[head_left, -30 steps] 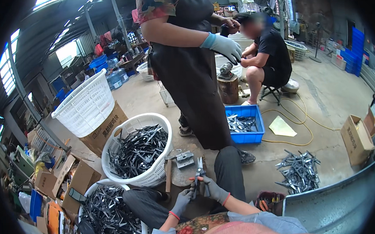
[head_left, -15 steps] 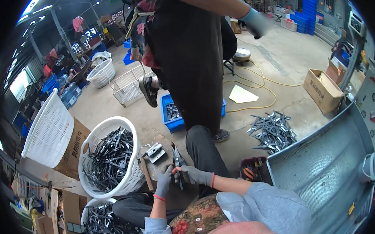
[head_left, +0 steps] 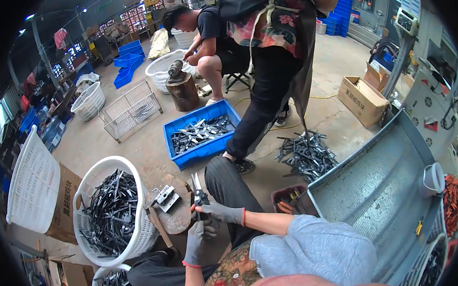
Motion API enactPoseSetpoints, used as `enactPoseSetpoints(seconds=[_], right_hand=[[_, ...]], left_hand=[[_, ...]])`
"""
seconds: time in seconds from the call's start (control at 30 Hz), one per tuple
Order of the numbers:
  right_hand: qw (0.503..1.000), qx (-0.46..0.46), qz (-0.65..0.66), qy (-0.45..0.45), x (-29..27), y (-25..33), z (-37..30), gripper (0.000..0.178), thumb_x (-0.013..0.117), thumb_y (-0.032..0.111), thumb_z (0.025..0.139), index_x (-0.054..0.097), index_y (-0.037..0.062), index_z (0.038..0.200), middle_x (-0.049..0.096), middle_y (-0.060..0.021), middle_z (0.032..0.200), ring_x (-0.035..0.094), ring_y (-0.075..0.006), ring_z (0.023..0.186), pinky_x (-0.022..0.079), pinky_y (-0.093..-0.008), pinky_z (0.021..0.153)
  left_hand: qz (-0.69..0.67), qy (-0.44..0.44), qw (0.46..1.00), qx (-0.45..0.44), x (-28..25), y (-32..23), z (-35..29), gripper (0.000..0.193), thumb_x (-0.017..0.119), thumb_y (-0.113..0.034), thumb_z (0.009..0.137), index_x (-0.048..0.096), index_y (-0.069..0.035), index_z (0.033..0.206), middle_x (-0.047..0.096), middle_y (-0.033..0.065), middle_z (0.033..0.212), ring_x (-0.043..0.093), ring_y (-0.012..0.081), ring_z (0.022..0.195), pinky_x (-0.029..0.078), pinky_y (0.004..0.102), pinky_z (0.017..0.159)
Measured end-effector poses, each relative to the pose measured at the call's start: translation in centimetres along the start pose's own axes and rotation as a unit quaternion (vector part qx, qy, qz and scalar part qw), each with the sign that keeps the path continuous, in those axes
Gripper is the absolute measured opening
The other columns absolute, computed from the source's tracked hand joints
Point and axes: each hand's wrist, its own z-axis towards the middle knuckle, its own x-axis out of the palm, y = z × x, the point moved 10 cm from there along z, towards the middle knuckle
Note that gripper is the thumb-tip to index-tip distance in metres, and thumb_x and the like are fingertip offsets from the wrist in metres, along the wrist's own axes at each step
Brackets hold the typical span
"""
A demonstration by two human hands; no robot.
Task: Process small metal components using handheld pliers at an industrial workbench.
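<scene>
My right hand [head_left: 222,212], in a grey glove with a red cuff, is closed around a pair of dark-handled shears [head_left: 197,188]. The two pale blades point up and stand slightly apart. Just below it is my left hand [head_left: 197,243], also gloved in grey, its fingers loosely bent and apart near the lower handle ends; whether they touch is hard to see. Left of the shears, a small metal block fixture [head_left: 166,198] sits on a round stump [head_left: 173,217]. A wooden-handled hammer [head_left: 160,227] leans at the stump's near left side.
A white basket [head_left: 140,220] of dark blade parts stands left. Ahead is a blue crate [head_left: 174,161] of shears parts; more lie in a floor pile [head_left: 307,154]. A metal trough [head_left: 376,187] flanks my right. One person stands ahead; another sits farther back.
The view has shifted, and the standing person has moved right, uncovering the blue crate and the seated person. My left hand has dropped below my right, which still grips the shears; their blades are now apart.
</scene>
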Motion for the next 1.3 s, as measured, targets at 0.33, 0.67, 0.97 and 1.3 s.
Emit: enactPoseSetpoints(seconds=[0.33, 0.67, 0.97, 1.3], right_hand=[[0.965, 0.099, 0.220, 0.103, 5.4, -0.7, 0.7, 0.041, 0.045, 0.035, 0.091, 0.044, 0.0061, 0.121, 0.056, -0.0078, 0.109, 0.054, -0.0145, 0.099, 0.043, -0.0292, 0.087], [0.991, 0.096, -0.003, 0.089, 5.7, -0.2, 0.6, 0.032, 0.047, 0.033, 0.091, 0.055, 0.0087, 0.109, 0.052, 0.0029, 0.093, 0.048, -0.0051, 0.082, 0.040, -0.0216, 0.071], [0.987, 0.034, 0.154, 0.022, 2.8, 3.0, 2.2, 0.027, 0.052, 0.030, 0.089, 0.053, 0.0090, 0.105, 0.055, -0.0031, 0.078, 0.059, -0.0167, 0.077, 0.049, -0.0328, 0.070], [0.986, 0.099, 0.127, -0.050, 0.9, -0.3, 3.8, 0.018, 0.055, 0.031, 0.087, 0.052, 0.0134, 0.090, 0.045, 0.0033, 0.062, 0.047, -0.0108, 0.057, 0.041, -0.0263, 0.054]], left_hand=[[-0.102, -0.110, 0.984, 0.092, -3.1, 0.5, 0.1, 0.028, 0.038, -0.023, 0.095, 0.051, -0.003, 0.080, 0.045, 0.0016, 0.052, 0.043, 0.0110, 0.042, 0.039, 0.0235, 0.043], [0.041, -0.112, 0.991, 0.062, -3.9, 1.2, 0.4, 0.030, 0.039, -0.024, 0.094, 0.052, -0.001, 0.080, 0.052, 0.0050, 0.055, 0.049, 0.0141, 0.045, 0.041, 0.0263, 0.045], [0.042, -0.127, 0.987, 0.085, -6.4, 1.3, 0.6, 0.035, 0.038, -0.026, 0.094, 0.056, 0.004, 0.094, 0.058, 0.0087, 0.067, 0.053, 0.0124, 0.055, 0.043, 0.0253, 0.055], [-0.033, -0.199, 0.979, 0.009, -9.4, 4.8, 0.8, 0.034, 0.041, -0.028, 0.092, 0.054, 0.003, 0.099, 0.057, 0.0059, 0.069, 0.053, 0.0109, 0.055, 0.041, 0.0227, 0.053]])
